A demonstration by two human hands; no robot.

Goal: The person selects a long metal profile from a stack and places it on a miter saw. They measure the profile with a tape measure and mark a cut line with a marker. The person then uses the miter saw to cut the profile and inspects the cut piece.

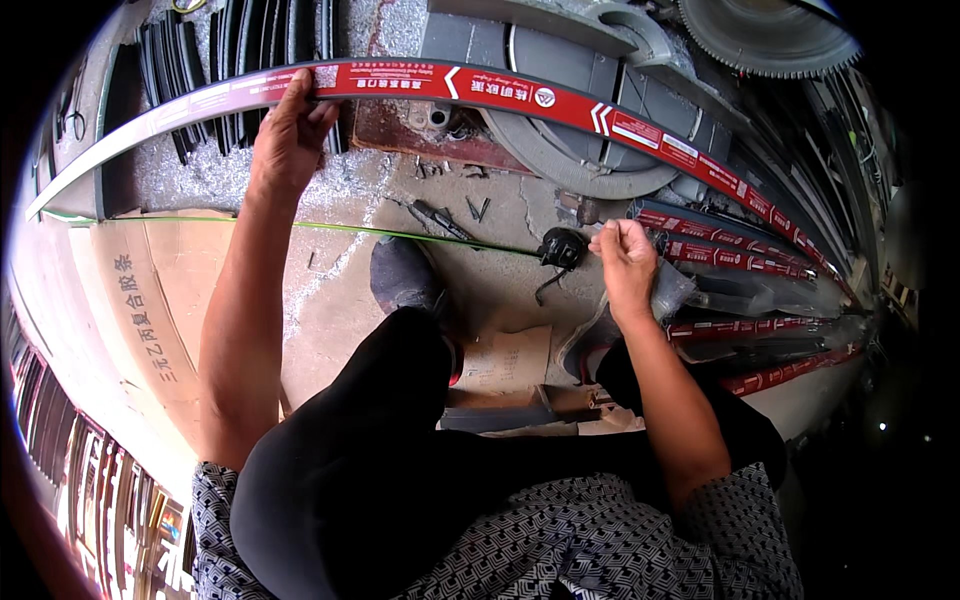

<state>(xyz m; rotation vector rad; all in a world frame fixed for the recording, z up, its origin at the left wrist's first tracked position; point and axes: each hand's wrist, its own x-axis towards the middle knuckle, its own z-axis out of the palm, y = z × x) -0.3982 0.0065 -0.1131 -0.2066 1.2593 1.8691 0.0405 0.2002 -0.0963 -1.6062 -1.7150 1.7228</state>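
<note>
A long profile wrapped in red printed film (520, 95) runs across the upper part of the view, its left end white. My left hand (292, 130) grips it near the left, fingers over its top edge. My right hand (622, 258) is closed at the right end of a thin green strip (330, 228) that stretches left across the floor. A small black tool (560, 250) lies just left of that hand. My dark shoe (403, 272) rests on the concrete below the strip.
A mitre saw base (570, 150) and its toothed blade (765, 35) stand behind the profile. Several more red-wrapped profiles (740, 255) lie at the right. Black rubber strips (240, 40) lie at the upper left, flattened cardboard (150, 300) at the left.
</note>
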